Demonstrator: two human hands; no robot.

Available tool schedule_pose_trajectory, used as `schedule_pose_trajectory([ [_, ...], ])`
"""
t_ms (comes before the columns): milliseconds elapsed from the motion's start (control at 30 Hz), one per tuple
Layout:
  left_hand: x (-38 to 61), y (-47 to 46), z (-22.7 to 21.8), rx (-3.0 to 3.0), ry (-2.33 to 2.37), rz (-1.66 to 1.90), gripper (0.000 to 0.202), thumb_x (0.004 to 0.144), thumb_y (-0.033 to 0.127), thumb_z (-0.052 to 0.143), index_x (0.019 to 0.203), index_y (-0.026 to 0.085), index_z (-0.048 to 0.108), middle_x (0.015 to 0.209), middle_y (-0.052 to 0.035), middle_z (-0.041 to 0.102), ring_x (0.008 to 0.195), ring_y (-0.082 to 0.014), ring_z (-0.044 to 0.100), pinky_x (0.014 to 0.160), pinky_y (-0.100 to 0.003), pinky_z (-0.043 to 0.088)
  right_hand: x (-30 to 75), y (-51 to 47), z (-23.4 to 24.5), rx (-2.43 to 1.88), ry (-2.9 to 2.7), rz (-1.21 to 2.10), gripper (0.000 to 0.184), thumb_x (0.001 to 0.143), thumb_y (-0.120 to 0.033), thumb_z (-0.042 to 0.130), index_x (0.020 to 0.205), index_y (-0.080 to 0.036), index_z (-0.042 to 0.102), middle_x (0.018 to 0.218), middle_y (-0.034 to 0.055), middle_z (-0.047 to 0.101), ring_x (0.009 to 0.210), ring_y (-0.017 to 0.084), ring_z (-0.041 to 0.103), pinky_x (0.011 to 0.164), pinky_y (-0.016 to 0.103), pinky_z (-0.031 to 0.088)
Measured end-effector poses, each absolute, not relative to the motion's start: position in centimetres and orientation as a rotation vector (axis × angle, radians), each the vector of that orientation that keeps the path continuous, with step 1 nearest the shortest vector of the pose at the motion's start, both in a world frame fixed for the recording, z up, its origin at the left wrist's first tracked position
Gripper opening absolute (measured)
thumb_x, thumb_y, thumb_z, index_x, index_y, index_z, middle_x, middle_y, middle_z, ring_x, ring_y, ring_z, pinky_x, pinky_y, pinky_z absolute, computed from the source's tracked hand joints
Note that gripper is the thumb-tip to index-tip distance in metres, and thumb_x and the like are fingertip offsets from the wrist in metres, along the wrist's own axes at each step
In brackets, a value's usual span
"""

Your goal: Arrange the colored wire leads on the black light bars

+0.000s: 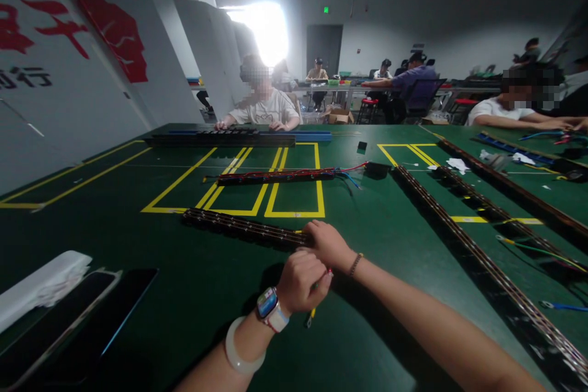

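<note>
My left hand (303, 278), with a watch and a pale bangle on its wrist, is closed in front of my right hand. Bits of red and green show by its thumb, seemingly wire ends, and a yellow-sleeved ring terminal (311, 317) sticks out below it. My right hand (328, 244), wearing a beaded bracelet, curls over the near right end of a long dark strip with metal rails (243, 226). Its fingertips are mostly hidden, and a small yellow piece (299, 232) shows beside them. The strip lies flat on the green table (193, 294).
Farther back lies a strip with red and blue wires (280, 176). Long railed strips (482, 251) run along the right side. Dark flat devices (59, 318) and a white wrapped item (43, 288) are at left. People sit across (264, 104) and at right (514, 104).
</note>
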State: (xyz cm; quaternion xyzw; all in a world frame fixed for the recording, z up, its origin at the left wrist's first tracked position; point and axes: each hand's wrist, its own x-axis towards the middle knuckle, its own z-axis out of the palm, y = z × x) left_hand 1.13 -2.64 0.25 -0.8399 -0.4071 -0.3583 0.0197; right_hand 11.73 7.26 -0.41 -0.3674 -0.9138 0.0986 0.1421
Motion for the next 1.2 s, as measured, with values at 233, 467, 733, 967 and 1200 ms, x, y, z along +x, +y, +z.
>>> schedule_pose_trajectory([
  [233,1.2,-2.5,0.1,-2.622,-1.285,-1.072,0.034,0.087,0.021,0.038,0.054,0.019,0.046,0.050,-0.0023,0.049,0.051,-0.0130,0.040,0.053,-0.032,0.025,11.4,11.8,0.0,-1.134,-2.605,0.156,0.033,0.079,-0.047,0.062,0.095,-0.018,0.055,0.091,0.0063,0.063,0.080,0.020,0.058,0.067,0.028,0.038],
  [467,1.1,-2.4,0.1,-2.641,-1.375,-1.073,0.035,0.088,0.021,0.037,0.054,0.019,0.045,0.051,-0.0016,0.049,0.049,-0.0121,0.041,0.053,-0.030,0.025,9.4,17.7,-0.1,-1.231,-2.627,0.056,0.038,0.081,-0.052,0.058,0.101,-0.019,0.058,0.099,0.0077,0.064,0.093,0.022,0.058,0.077,0.031,0.037],
  [733,1.2,-2.3,-0.1,-2.668,-1.402,-1.052,0.034,0.088,0.020,0.038,0.055,0.019,0.046,0.051,-0.0013,0.049,0.050,-0.0121,0.041,0.054,-0.030,0.027,7.9,21.9,-0.7,-1.319,-2.566,-0.054,0.044,0.084,-0.053,0.053,0.111,-0.018,0.056,0.108,0.0128,0.062,0.102,0.027,0.051,0.083,0.037,0.035],
  [967,1.1,-2.3,-0.1,-2.661,-1.377,-1.080,0.034,0.088,0.019,0.040,0.054,0.019,0.044,0.050,-0.0008,0.048,0.050,-0.0118,0.041,0.053,-0.030,0.025,9.4,24.4,0.5,-1.161,-2.649,-0.183,0.065,0.078,-0.050,0.063,0.131,-0.017,0.043,0.127,0.0151,0.052,0.114,0.029,0.043,0.094,0.039,0.027],
  [1200,1.2,-2.3,0.0,-2.672,-1.382,-1.075,0.034,0.088,0.021,0.038,0.055,0.019,0.046,0.051,-0.0009,0.049,0.051,-0.0116,0.042,0.054,-0.029,0.027,16.2,25.8,2.7,-1.100,-2.737,-0.280,0.067,0.079,-0.047,0.063,0.135,-0.016,0.041,0.132,0.0154,0.047,0.116,0.031,0.041,0.098,0.040,0.024],
])
